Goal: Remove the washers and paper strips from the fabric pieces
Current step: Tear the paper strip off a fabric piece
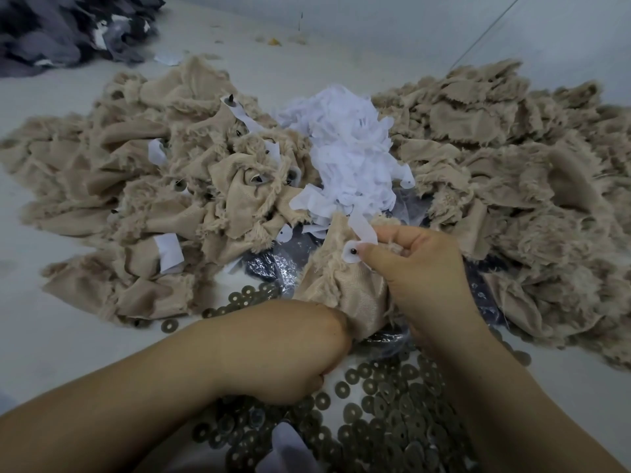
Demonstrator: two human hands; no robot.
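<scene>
Just below the white paper heap (345,155), we hold a beige fabric piece (345,288): our right hand (420,264) pinches its paper strip (363,230), which runs up and away; our left hand (307,349) grips the fabric's lower end, above loose washers (392,404).

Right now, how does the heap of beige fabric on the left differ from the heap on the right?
The left heap has white paper strips and dark pins poking out among its pieces; the right heap shows none. The left heap's pieces lie bunched and crumpled, while the right heap's pieces lie flatter and overlapping. Both are the same beige furry fabric with frayed edges, lying on the pale surface either side of the white paper pile.
</scene>
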